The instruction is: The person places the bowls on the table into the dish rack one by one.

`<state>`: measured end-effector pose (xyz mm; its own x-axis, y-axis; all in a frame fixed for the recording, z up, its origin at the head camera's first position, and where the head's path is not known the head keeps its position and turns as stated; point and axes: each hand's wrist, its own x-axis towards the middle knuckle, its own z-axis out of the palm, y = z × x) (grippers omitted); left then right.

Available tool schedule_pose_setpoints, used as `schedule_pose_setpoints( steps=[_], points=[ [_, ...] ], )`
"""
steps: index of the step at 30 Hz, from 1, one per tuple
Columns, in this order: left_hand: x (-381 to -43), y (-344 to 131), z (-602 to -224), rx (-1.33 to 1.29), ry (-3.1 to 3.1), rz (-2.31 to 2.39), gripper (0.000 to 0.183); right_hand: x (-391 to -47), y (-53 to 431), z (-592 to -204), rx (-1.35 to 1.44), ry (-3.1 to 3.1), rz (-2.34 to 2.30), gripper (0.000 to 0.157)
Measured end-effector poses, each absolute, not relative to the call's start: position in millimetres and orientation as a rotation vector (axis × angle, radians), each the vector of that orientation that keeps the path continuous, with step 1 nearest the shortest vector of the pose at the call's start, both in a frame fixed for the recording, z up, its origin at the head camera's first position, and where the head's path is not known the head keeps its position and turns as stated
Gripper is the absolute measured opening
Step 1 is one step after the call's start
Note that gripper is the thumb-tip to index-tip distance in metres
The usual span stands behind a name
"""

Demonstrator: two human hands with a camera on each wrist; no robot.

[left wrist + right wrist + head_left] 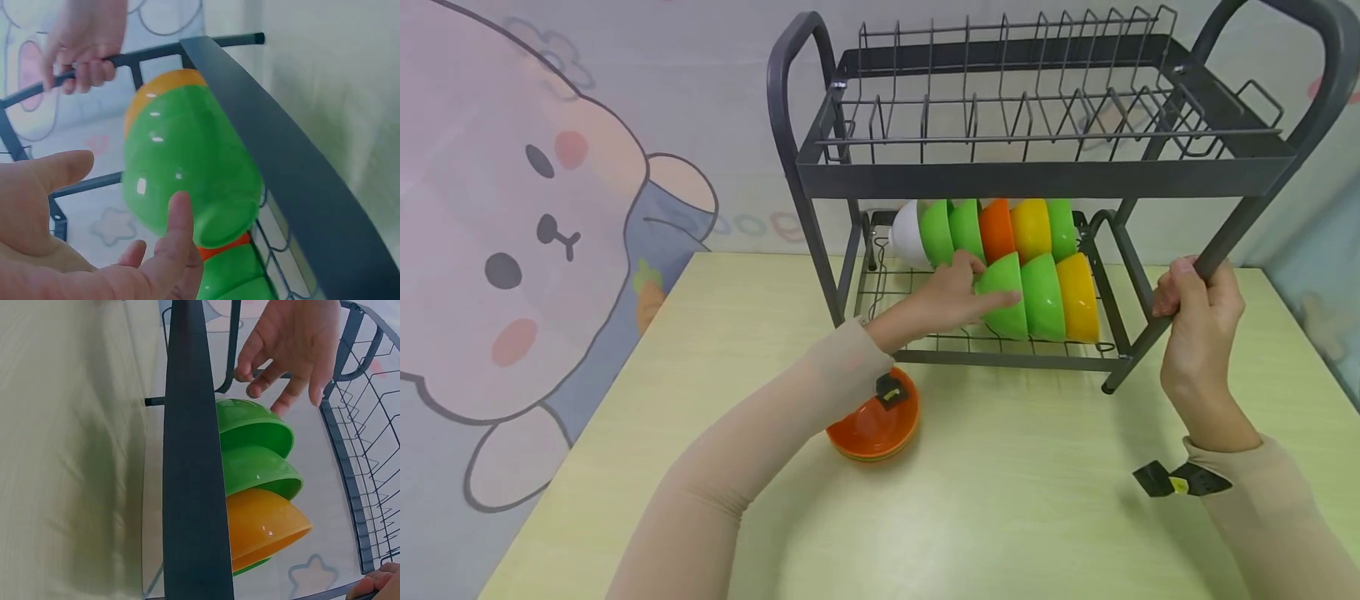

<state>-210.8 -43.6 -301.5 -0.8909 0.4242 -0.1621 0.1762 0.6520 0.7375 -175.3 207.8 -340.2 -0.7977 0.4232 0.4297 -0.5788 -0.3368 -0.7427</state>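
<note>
My left hand (pixel 949 298) reaches in at the rack's lower shelf, fingers and thumb spread, right at the leftmost green bowl (pixel 1006 312) of the front row. That bowl stands on its side, with another green bowl (pixel 1043 298) and a yellow bowl (pixel 1078 298) to its right. In the left wrist view an extended fingertip overlaps the bowl's rounded side, while the thumb stays apart from it. My right hand (pixel 1202 342) grips the right front leg of the dark metal dish rack (pixel 1045 179), its fingers curled round the bar.
Behind the front bowls a second row holds a white bowl (pixel 908 236), several green ones, an orange bowl (pixel 996 232) and a yellow bowl (pixel 1032 227). Stacked orange bowls (pixel 876 427) sit on the table (pixel 1000 500) below my left forearm. Wire dividers line the rack's upper tier.
</note>
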Motion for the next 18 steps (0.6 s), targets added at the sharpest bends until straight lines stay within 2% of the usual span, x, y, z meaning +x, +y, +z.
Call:
schedule_pose_setpoints(
  steps=[9,14,18],
  points=[
    [-190,-59,-292,0.606,2.428,1.193,0.060,-164,217,-337,0.118,-1.636,2.006,0.006],
    [-178,-71,-286,0.620,2.334,1.248,0.054,-154,221,-341,0.029,-1.755,1.841,0.032],
    [-171,-81,-286,0.626,2.245,1.315,0.046,-147,222,-343,-0.045,-1.697,1.732,0.032]
  ],
)
